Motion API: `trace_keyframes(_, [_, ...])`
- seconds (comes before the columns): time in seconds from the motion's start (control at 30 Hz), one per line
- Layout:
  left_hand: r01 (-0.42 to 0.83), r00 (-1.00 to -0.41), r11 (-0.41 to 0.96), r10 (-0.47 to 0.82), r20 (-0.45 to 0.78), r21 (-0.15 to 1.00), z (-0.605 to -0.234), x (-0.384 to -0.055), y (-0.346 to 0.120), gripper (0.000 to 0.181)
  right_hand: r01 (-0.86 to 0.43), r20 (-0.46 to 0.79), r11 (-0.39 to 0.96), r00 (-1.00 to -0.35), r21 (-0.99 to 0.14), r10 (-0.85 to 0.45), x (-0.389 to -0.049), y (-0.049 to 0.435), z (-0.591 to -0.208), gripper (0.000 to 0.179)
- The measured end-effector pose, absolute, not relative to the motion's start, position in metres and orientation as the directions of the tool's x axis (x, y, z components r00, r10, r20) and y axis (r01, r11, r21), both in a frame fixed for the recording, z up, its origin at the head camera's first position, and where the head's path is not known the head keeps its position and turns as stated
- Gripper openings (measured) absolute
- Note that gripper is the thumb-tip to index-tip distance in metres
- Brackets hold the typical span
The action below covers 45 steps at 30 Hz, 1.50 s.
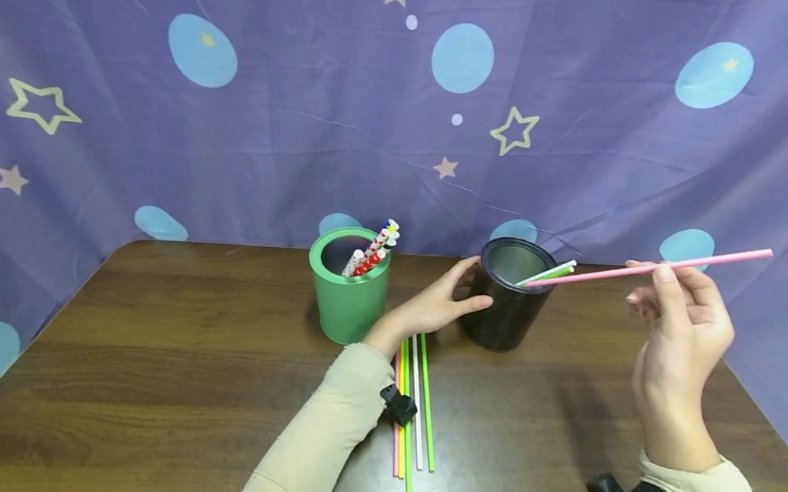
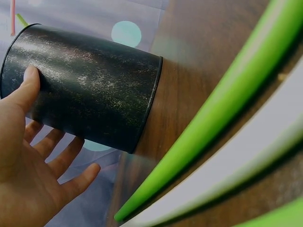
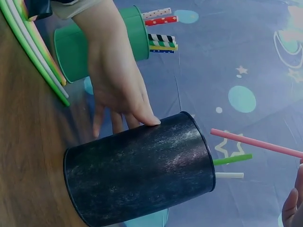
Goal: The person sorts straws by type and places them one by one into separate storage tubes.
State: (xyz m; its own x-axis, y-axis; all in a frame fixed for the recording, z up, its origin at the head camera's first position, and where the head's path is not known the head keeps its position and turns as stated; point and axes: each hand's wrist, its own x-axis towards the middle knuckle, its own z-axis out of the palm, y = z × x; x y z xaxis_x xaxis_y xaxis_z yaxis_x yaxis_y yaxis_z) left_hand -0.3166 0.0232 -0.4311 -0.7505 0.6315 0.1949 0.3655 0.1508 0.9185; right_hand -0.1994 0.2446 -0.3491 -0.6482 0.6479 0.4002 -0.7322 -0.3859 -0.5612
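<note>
My left hand (image 1: 438, 300) holds the side of a black can (image 1: 507, 313), its thumb on the near side and fingers partly hidden behind. A white straw (image 1: 550, 271) and a green straw (image 3: 234, 160) stick out of this can, leaning right. Between thumb and fingertips, my right hand (image 1: 690, 323) pinches a pink straw (image 1: 719, 260), held slanted to the right of the can. In the right wrist view, the straw's lower end hangs just above the rim, apart from it.
Left of the black can stands a green can (image 1: 348, 304) with several patterned straws (image 1: 372, 256). Several plain straws, among them a white straw (image 1: 417, 410), lie on the wooden table (image 1: 183, 368) under my left forearm. A purple curtain (image 1: 272, 113) hangs behind.
</note>
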Motion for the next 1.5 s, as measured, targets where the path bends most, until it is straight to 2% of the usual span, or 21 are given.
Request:
trace_keyframes(0.13, [0.365, -0.75, 0.15, 0.633, 0.195, 0.919, -0.432, -0.315, 0.024, 0.07, -0.726, 0.423, -0.36, -0.653, -0.586, 0.628, -0.204, 0.244, -0.354, 0.01])
trace_keyframes(0.43, [0.359, -0.75, 0.159, 0.636, 0.183, 0.92, -0.431, -0.311, 0.024, 0.07, -0.575, 0.379, -0.22, -0.734, -0.788, 0.563, -0.206, 0.235, -0.369, 0.007])
trace_keyframes(0.77, [0.362, -0.752, 0.181, 0.637, 0.172, 0.914, -0.428, -0.311, 0.021, 0.071, -0.485, 0.402, -0.044, -0.769, -0.873, 0.497, -0.209, 0.229, -0.378, 0.014])
trace_keyframes(1.03, [0.367, -0.746, 0.166, 0.64, 0.183, 0.915, -0.427, -0.314, 0.021, 0.072, -0.417, 0.352, -0.037, -0.809, -0.908, 0.47, -0.212, 0.225, -0.381, 0.013])
trace_keyframes(1.33, [0.368, -0.752, 0.188, 0.636, 0.173, 0.911, -0.428, -0.317, 0.023, 0.072, -0.461, 0.385, -0.073, -0.808, -0.884, 0.447, -0.205, 0.219, -0.374, 0.011])
trace_keyframes(1.5, [0.367, -0.754, 0.188, 0.634, 0.173, 0.911, -0.428, -0.315, 0.023, 0.071, -0.454, 0.397, -0.071, -0.837, -0.888, 0.376, -0.194, 0.208, -0.369, 0.01])
